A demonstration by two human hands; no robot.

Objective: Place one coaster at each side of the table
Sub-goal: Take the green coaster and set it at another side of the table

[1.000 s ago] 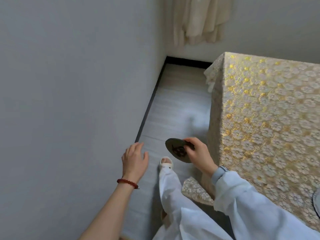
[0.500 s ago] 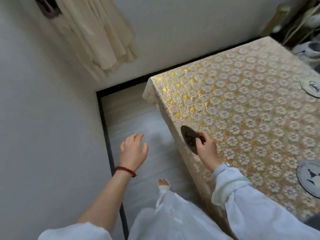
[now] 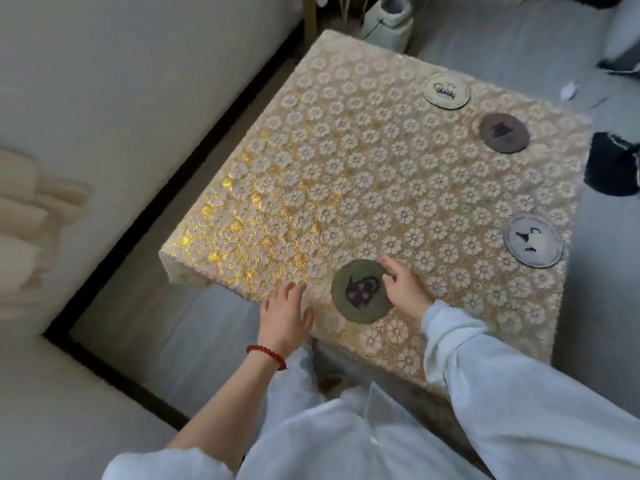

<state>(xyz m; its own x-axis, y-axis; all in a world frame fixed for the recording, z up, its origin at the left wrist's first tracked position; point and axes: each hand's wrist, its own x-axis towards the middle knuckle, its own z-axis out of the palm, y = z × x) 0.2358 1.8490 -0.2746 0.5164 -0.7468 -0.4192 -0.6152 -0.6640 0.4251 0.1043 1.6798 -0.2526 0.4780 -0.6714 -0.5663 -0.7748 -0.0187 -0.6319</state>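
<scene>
1. I stand in a narrow corner with pale walls, a dark skirting line and a grey floor, looking down on the square counter point(image 3: 346, 188) draped in a gold-and-cream flowered lace cloth.
2. The round olive-green felt coaster with a dark purple motif point(image 3: 362, 292) lies flat near the edge closest to me. It looks thin, light and soft, so I judge it will flex rather than break, and the textured cloth should keep it from sliding.
3. My right hand point(image 3: 403, 289) rests at its right rim, fingers loosely spread and touching the edge, not gripping. The rim is the place to pinch it if it needs nudging.
4. My left hand point(image 3: 285, 315) hovers open and empty just off the counter's edge, a red bead bracelet point(image 3: 266, 355) on the wrist.
5. Three more coasters sit well apart along the other sides: a cream round coaster point(image 3: 446, 91), a dark brown round coaster point(image 3: 504, 132) and a pale grey round coaster point(image 3: 533, 241).
6. The motifs are blurred; I cannot read them. My sleeves hide the near corner of the counter, and clutter beyond it is cut off.
</scene>
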